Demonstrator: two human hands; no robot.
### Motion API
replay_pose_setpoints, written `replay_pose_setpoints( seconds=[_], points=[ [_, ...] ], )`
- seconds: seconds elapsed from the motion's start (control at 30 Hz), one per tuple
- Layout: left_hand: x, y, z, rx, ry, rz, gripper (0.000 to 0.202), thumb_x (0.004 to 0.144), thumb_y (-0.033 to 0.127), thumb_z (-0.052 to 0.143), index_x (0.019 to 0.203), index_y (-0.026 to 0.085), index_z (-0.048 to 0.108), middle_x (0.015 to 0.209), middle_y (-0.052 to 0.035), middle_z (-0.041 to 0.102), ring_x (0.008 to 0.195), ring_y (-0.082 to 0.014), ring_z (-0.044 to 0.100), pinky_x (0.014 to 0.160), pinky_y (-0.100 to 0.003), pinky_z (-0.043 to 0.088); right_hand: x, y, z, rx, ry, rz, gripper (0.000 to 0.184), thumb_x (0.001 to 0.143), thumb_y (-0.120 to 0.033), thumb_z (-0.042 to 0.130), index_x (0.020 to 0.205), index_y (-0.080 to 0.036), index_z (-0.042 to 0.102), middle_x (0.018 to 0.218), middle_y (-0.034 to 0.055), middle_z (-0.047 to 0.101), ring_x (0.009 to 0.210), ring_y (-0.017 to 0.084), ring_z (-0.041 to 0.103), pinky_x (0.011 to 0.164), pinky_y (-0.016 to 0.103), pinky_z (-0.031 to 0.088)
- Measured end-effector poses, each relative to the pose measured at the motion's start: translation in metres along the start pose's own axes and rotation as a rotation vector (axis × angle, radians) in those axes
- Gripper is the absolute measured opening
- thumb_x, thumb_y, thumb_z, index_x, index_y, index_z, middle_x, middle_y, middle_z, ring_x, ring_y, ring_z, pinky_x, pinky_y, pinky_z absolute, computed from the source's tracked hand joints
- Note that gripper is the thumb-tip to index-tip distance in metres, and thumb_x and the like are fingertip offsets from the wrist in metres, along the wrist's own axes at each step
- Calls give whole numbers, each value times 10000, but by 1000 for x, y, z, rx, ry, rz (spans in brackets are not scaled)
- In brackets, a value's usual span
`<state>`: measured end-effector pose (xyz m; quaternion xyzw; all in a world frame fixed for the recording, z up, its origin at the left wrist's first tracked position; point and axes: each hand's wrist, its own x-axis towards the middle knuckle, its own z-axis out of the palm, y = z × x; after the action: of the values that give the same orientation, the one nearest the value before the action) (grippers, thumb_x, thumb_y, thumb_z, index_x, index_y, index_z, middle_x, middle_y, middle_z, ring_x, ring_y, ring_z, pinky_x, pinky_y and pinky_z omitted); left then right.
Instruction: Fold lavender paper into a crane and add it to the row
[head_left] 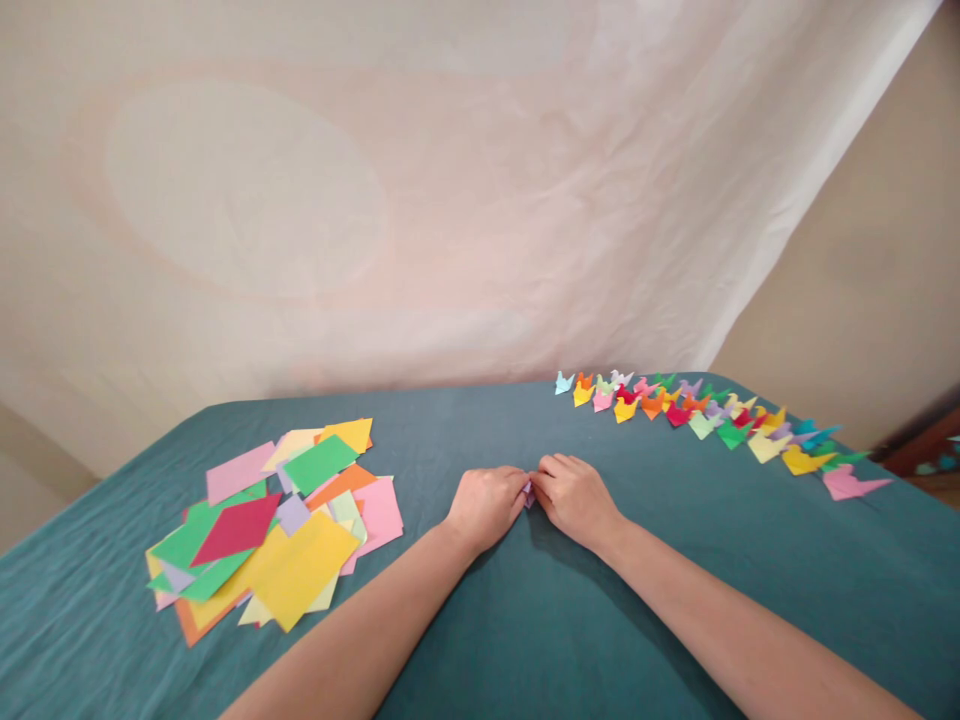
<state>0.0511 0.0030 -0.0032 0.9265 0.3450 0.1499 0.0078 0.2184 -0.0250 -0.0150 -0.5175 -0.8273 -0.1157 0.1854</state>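
Note:
Near the middle of the table, a small folded piece of light purple paper [529,494] is pinched between my two hands. My left hand [486,506] grips it from the left with its fingers pressed together. From the other side, my right hand [577,500] holds it with thumb and fingers closed. The fingers cover most of the paper, so its folded shape cannot be made out. Both hands sit low, close to the dark green cloth.
A loose pile of coloured paper sheets [300,565] lies at the left. Along the back right, several rows of small folded paper birds [703,425] stand on the tablecloth [480,650]. Behind the table hangs a pale cloth [465,200].

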Motion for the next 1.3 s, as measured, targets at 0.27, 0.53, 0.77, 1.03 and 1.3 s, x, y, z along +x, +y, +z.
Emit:
replay_pose_setpoints(
  seconds=[0.27, 0.53, 0.77, 1.03, 1.3],
  points=[
    [-2, 0, -2, -20, 14, 17, 229, 912, 270, 399, 1001, 231, 606, 938, -12, 665, 880, -152, 614, 756, -231, 455, -12, 14, 7, 280, 26, 143, 267, 795, -77, 486, 955, -207, 656, 875, 25, 589, 822, 150, 531, 759, 263, 408],
    [-2, 2, -2, -7, 21, 20, 248, 915, 281, 389, 1000, 220, 614, 942, -29, 662, 879, -158, 610, 766, -238, 461, -10, 14, 6, 353, 53, 173, 258, 786, -90, 483, 905, -217, 673, 844, 19, 601, 804, 151, 550, 754, 271, 429],
    [-3, 2, -3, -45, 46, -9, 250, 910, 265, 394, 999, 234, 626, 923, -21, 661, 867, -149, 609, 784, -234, 463, -13, 9, 2, 300, 57, 130, 258, 781, -74, 490, 848, -223, 691, 832, 16, 601, 780, 140, 543, 736, 253, 415],
    [0, 0, -1, -42, 50, -7, 224, 884, 241, 443, 1008, 229, 629, 969, -32, 631, 900, -172, 573, 803, -280, 449, -13, -1, -8, -2, -35, -21, 183, 835, -155, 518, 944, -209, 656, 885, 49, 588, 834, 180, 503, 728, 301, 372],
    [1, 1, -1, -15, 21, 1, 224, 890, 266, 443, 1005, 234, 633, 946, -42, 609, 887, -183, 555, 784, -298, 441, -14, -8, -13, -130, -123, -22, 171, 825, -128, 525, 951, -186, 626, 899, 71, 576, 834, 211, 491, 676, 334, 347]
  ],
)
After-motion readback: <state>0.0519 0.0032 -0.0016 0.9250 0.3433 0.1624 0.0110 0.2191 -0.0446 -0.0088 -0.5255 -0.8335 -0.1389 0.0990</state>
